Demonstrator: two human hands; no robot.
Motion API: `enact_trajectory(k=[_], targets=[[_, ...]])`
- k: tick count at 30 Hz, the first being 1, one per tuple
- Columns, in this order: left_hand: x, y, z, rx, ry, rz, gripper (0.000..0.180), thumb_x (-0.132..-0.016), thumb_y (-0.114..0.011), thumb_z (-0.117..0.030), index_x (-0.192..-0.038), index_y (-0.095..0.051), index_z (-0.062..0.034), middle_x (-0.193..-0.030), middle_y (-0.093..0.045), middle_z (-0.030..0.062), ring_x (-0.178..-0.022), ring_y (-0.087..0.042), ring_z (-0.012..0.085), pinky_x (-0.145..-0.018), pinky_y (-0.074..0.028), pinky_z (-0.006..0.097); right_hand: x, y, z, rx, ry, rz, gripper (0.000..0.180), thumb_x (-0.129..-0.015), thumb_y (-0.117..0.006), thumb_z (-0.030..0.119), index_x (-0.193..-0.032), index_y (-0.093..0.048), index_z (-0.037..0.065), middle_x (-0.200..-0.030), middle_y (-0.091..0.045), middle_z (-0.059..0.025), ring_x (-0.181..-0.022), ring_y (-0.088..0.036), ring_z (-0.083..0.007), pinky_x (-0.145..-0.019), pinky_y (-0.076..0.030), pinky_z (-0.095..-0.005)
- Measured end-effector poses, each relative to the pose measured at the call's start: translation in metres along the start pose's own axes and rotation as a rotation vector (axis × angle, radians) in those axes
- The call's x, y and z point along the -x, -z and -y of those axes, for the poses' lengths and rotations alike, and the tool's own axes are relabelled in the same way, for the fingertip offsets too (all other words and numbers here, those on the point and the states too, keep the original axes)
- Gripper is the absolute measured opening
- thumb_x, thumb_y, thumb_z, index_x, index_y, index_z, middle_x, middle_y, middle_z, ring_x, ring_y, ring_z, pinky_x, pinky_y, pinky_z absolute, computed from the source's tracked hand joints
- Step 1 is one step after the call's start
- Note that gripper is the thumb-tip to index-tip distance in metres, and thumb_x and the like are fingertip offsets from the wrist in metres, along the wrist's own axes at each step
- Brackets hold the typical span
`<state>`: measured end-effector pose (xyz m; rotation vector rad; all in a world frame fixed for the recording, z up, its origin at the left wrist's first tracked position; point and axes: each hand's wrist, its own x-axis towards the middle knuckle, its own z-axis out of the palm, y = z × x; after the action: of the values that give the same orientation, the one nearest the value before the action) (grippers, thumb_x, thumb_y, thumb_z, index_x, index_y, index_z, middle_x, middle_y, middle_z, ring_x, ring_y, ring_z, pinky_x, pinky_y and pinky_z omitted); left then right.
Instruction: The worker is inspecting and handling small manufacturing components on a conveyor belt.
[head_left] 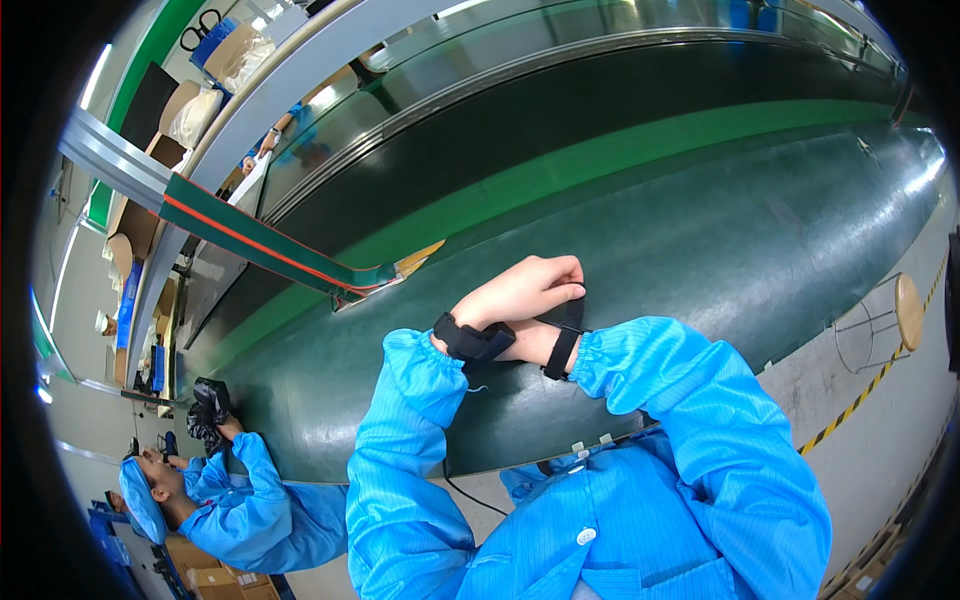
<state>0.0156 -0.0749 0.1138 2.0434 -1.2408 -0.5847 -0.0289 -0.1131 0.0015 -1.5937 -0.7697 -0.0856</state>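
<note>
Pinching, it appears, the loose tail (575,314) of the right band (561,355), the left hand (518,290) crosses above the right hand (528,343), whose grip cannot be told, near the worktop's (660,270) front edge. The left band (468,340) looks wrapped; that tail seems unfastened.

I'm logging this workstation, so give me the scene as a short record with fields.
Left hand: crossed over the right, seems to pinch the black strap
Right hand: wears that strap at the wrist, mostly hidden
Worn on left: black band
Surface: dark green worktop
Co-worker: at left, in blue, hand on a black item
Stool: round-topped, at right
</note>
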Motion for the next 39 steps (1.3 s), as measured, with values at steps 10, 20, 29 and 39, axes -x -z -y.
enact_trajectory(k=[10, 20, 29, 39], targets=[[0.007, 0.006, -0.016, 0.139, 0.186, 0.108, 0.019, -0.094, -0.053, -0.02, -0.096, -0.051, -0.0005, -0.072, -0.062, 0.01, -0.066, -0.064, 0.0187, -0.063, -0.051, 0.032, -0.006, -0.005, 0.003, 0.112, -0.001, 0.069, 0.011, -0.082, -0.059, 0.016, -0.089, -0.065, 0.008, -0.084, -0.066, -0.0088, -0.08, -0.063, -0.0228, -0.07, -0.049, -0.0358], [0.023, 0.004, -0.019, 0.083, -0.018, -0.013, 0.018, -0.09, -0.058, -0.02, -0.093, -0.055, -0.002, -0.072, -0.063, 0.0114, -0.065, -0.063, 0.0246, -0.061, -0.047, 0.034, -0.001, 0.017, 0.012, 0.256, -0.087, 0.222, 0.012, -0.082, -0.059, 0.016, -0.088, -0.065, 0.008, -0.084, -0.067, -0.0095, -0.079, -0.064, -0.0237, -0.069, -0.049, -0.0364], [0.036, -0.005, -0.026, 0.02, -0.066, -0.067, 0.015, -0.087, -0.062, -0.019, -0.092, -0.061, -0.0045, -0.079, -0.067, 0.0105, -0.071, -0.065, 0.0279, -0.064, -0.05, 0.035, 0.004, 0.031, 0.024, 0.383, -0.173, 0.345, 0.012, -0.081, -0.06, 0.016, -0.088, -0.065, 0.007, -0.083, -0.067, -0.0102, -0.077, -0.064, -0.0244, -0.068, -0.049, -0.0369], [0.057, -0.031, -0.023, -0.268, -0.302, -0.276, 0.017, -0.076, -0.071, -0.016, -0.09, -0.067, -0.0058, -0.095, -0.07, 0.006, -0.093, -0.067, 0.0208, -0.078, -0.05, 0.037, 0.003, 0.038, 0.034, 0.529, -0.267, 0.485, 0.013, -0.081, -0.06, 0.016, -0.087, -0.065, 0.007, -0.083, -0.067, -0.0109, -0.076, -0.065, -0.0253, -0.067, -0.05, -0.0374]])
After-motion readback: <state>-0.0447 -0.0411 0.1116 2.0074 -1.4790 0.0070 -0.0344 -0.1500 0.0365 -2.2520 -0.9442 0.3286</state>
